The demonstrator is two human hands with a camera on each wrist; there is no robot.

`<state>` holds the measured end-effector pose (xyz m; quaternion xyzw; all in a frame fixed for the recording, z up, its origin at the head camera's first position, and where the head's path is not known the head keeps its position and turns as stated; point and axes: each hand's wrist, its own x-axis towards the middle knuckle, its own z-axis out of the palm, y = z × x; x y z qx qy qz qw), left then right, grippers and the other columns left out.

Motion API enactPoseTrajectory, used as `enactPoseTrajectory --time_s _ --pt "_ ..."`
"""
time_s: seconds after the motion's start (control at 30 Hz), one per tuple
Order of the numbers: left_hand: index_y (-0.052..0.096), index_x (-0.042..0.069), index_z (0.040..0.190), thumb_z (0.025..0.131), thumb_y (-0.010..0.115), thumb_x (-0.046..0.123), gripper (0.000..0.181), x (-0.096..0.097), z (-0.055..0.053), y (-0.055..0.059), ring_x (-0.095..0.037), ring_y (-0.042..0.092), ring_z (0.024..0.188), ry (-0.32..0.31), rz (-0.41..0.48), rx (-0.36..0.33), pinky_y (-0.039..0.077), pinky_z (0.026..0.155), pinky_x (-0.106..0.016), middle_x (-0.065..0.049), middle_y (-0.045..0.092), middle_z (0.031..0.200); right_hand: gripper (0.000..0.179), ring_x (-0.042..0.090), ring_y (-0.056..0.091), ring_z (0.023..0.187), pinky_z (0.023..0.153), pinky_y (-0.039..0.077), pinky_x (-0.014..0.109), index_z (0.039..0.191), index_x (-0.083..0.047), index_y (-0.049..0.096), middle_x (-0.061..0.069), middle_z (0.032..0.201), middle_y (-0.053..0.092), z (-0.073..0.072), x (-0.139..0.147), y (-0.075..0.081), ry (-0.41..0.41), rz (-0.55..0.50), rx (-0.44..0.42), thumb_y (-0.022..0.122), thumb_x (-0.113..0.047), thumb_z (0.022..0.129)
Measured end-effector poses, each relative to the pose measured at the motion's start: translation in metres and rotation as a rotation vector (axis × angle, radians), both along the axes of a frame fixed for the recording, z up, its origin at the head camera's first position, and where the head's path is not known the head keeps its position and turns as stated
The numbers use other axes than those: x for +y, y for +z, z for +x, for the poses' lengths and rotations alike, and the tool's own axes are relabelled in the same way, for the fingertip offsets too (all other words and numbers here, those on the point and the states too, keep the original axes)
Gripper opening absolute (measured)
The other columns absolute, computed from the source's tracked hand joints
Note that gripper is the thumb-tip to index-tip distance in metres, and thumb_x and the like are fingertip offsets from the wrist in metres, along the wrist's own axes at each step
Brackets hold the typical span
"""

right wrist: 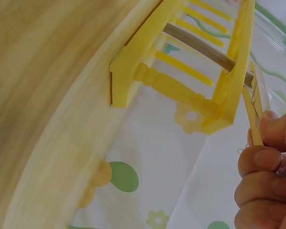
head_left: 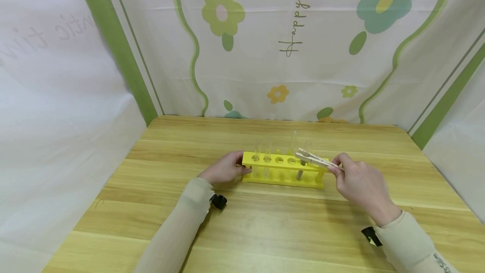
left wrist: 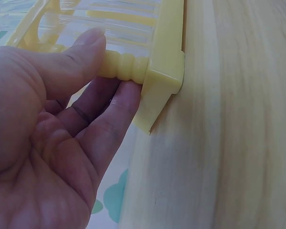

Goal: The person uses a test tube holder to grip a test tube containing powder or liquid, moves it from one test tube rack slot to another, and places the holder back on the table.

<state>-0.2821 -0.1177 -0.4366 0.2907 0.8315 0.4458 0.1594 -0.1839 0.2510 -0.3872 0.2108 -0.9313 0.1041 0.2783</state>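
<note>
A yellow test tube rack [head_left: 283,183] stands on the wooden table. My left hand [head_left: 227,167] grips the rack's turned end post [left wrist: 121,65] between thumb and fingers. In my right hand [head_left: 360,182] is a wooden test tube holder [head_left: 315,160], pinched at its handle end. Its jaws lie across the upper part of a test tube with dark contents [right wrist: 198,46], just above the rack's top bar. That tube stands in a hole towards the rack's right end. Clear test tubes [head_left: 267,151] stand in holes near the left end.
Another clear tube [head_left: 293,140] rises at the back of the rack, beside small yellow pegs. The wooden table [head_left: 265,226] runs back to a hanging cloth [head_left: 257,62] printed with flowers. More white cloth hangs at both sides.
</note>
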Motion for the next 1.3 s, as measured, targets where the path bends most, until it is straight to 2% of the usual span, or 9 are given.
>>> enactPoseTrajectory --time_s 0.4,0.63,0.93,1.3 --pt "0.062 0.017 0.117 0.097 0.065 0.009 0.022 0.000 0.001 0.002 -0.015 0.064 0.091 0.000 0.001 -0.011 0.052 0.077 -0.032 0.005 0.068 0.104 0.017 -0.001 0.013 0.038 0.034 0.016 0.023 0.089 -0.005 0.061 -0.013 0.044 0.026 -0.001 0.002 0.011 -0.013 0.018 0.022 0.075 -0.015 0.086" --pt "0.062 0.018 0.115 0.097 0.065 0.010 0.020 -0.001 0.001 0.001 -0.016 0.063 0.090 0.000 -0.001 -0.002 0.051 0.076 -0.033 0.004 0.067 0.103 0.019 -0.003 0.010 0.040 0.035 0.016 0.023 0.086 -0.005 0.061 -0.013 0.045 0.025 -0.003 0.004 0.015 0.000 0.017 0.065 0.077 -0.015 0.083" --pt "0.063 0.020 0.116 0.097 0.066 0.013 0.021 0.000 0.001 0.000 -0.015 0.063 0.092 0.002 -0.014 0.002 0.052 0.078 -0.033 0.006 0.067 0.104 0.016 0.004 0.018 0.035 0.034 0.017 0.025 0.086 -0.007 0.061 -0.012 0.043 0.026 -0.001 0.002 0.023 -0.025 0.007 0.040 0.072 -0.017 0.088" --pt "0.063 0.018 0.115 0.097 0.065 0.010 0.020 0.000 0.002 0.002 -0.015 0.063 0.091 0.005 -0.011 -0.009 0.051 0.077 -0.032 0.004 0.067 0.103 0.017 -0.003 0.012 0.039 0.035 0.016 0.023 0.086 -0.005 0.061 -0.013 0.045 0.027 -0.002 0.002 0.026 -0.019 0.016 0.050 0.075 -0.015 0.086"
